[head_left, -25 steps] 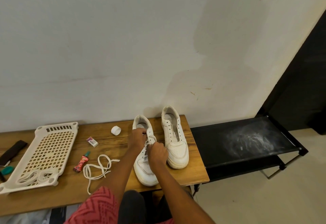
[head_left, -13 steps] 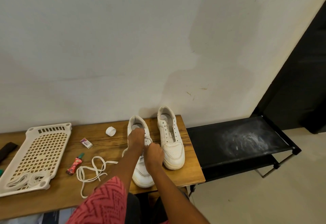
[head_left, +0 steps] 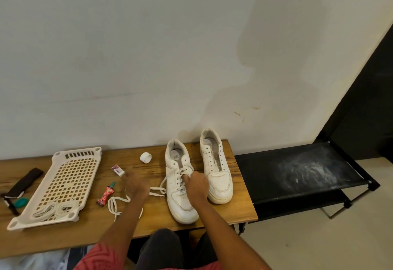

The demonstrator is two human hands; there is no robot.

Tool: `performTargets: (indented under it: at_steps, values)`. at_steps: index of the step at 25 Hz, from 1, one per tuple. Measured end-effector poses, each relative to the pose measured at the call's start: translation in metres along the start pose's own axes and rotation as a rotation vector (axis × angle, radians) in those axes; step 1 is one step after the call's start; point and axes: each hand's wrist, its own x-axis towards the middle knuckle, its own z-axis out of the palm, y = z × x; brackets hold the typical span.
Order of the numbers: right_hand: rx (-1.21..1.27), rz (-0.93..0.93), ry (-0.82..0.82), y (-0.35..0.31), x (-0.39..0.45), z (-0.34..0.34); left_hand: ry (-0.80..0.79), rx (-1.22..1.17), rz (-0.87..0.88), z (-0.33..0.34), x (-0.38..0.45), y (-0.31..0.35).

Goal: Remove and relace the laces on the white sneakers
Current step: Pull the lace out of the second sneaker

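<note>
Two white sneakers stand on the wooden table (head_left: 240,210), toes toward me. The left sneaker (head_left: 180,203) has a lace through its lower eyelets, and one end (head_left: 158,190) trails onto the table at its left. The right sneaker (head_left: 218,182) has bare eyelets. My right hand (head_left: 196,184) rests on the left sneaker and pinches its lace at mid-height. My left hand (head_left: 136,184) is blurred, to the left of that sneaker and over a loose white lace (head_left: 116,202) lying on the table. I cannot tell whether it holds a strand.
A white perforated tray (head_left: 63,180) with coiled laces (head_left: 51,210) lies at the left. A red tube (head_left: 105,194), a small box (head_left: 118,169) and a white tape roll (head_left: 145,157) lie between the tray and the sneakers. A black rack (head_left: 297,174) adjoins the table's right edge.
My left hand has left the left sneaker's laces and swung left over the table. A lace end now trails out to that sneaker's left. My right hand stays on the sneaker.
</note>
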Motion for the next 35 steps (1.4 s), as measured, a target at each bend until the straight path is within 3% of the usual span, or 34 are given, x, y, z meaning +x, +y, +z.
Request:
performTargets:
  at_steps: [2, 5, 8, 11, 15, 20, 22, 26, 30, 33, 35]
  values:
    - [0.055, -0.017, -0.013, 0.003, -0.002, -0.006, -0.024, 0.03, 0.24, 0.002, -0.005, 0.028]
    - [0.02, -0.112, 0.062, 0.003, -0.003, -0.018, -0.254, 0.148, 0.587, 0.017, -0.009, 0.06]
    - [-0.03, -0.36, 0.106, -0.008, 0.003, -0.02, -0.267, 0.469, 0.658, 0.022, -0.014, 0.068]
    - [-0.045, -0.482, 0.062, -0.013, 0.01, -0.015, -0.181, 0.495, 0.687, 0.022, -0.016, 0.064]
    - [-0.11, -0.503, 0.021, -0.008, 0.017, -0.013, -0.216, 0.107, 0.537, 0.024, -0.016, 0.058]
    - [-0.004, -0.429, -0.04, -0.017, 0.019, -0.013, -0.518, -0.43, 0.283, 0.008, 0.003, 0.039]
    - [0.098, -0.385, -0.055, -0.019, 0.023, -0.015, -0.591, -0.489, 0.245, 0.004, 0.005, 0.036]
    - [0.262, -0.311, -0.007, -0.015, 0.032, -0.026, -0.594, -0.46, 0.25, 0.007, 0.008, 0.038]
    - [0.557, 0.063, 0.215, 0.003, 0.03, -0.015, -0.634, -0.493, 0.168, 0.011, 0.009, 0.039]
    - [0.385, -0.174, 0.193, -0.009, 0.027, -0.021, -0.639, -0.483, 0.18, 0.013, 0.011, 0.041]
    - [0.038, -0.423, 0.062, -0.021, 0.029, -0.025, -0.644, -0.489, 0.161, 0.014, 0.011, 0.04]
